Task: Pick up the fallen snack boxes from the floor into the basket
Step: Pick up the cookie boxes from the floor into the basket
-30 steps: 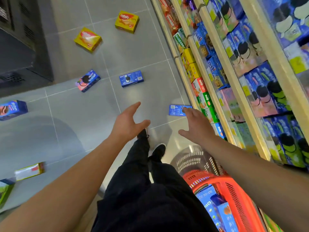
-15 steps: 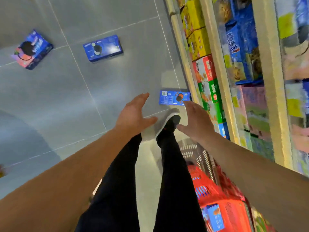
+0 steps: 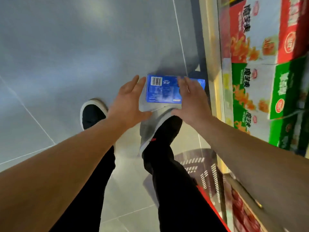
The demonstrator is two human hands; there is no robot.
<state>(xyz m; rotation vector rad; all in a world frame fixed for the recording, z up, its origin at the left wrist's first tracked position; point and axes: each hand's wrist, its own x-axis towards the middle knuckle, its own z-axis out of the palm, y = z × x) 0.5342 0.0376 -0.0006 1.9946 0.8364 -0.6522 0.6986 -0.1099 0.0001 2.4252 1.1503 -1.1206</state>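
Blue snack box [image 3: 163, 91] sits mid-frame hard against the shelf base [image 3: 213, 67], right shoe [image 3: 164, 129] just below; left hand [image 3: 129, 102] and right hand [image 3: 192, 101] spread wide, holding nothing; bare floor [image 3: 75, 56] upper left.

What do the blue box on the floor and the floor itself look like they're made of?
Blue box: probably printed cardboard with a slight sheen, going by its flat faces, crisp edges and barcode. Floor: apparently polished grey tile, judging by its thin grout lines and soft reflections.

Blue snack box [image 3: 163, 91] lies flat on the floor, barcode side up.
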